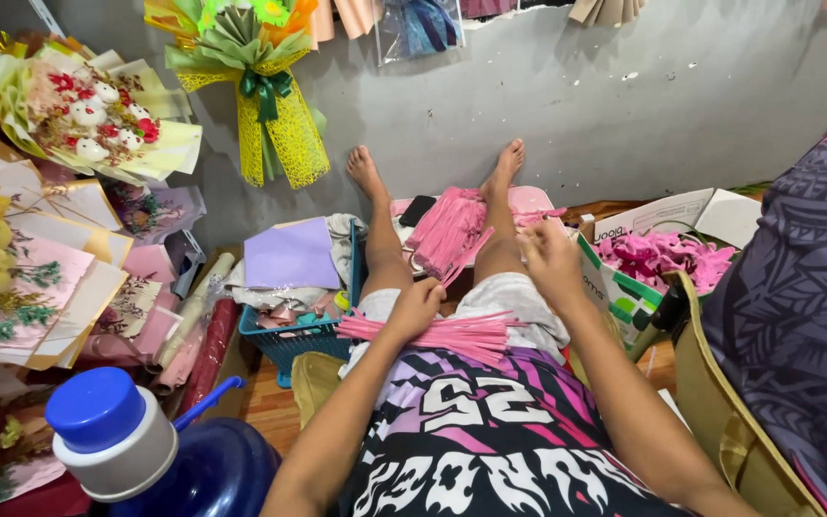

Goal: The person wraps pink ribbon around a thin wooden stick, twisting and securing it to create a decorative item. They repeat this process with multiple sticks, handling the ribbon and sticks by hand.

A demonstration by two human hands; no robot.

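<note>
My left hand (415, 308) rests on my lap, gripping a bundle of thin pink strips (452, 335) that fan out across my thigh. My right hand (549, 257) is raised above my right leg with fingers pinched on a small pink piece. A larger pile of pink strips (447, 230) lies on a pink board between my shins, beside a black phone (418, 211). My bare legs stretch toward the grey wall.
A blue basket (291, 340) with lilac paper (291, 254) stands left of my legs. A cardboard box (624, 278) with pink pieces (658, 254) sits right. Wrapped bouquets (83, 110) lean at left. A blue water jug (136, 445) stands near left. Another person's patterned sleeve (801, 297) is at right.
</note>
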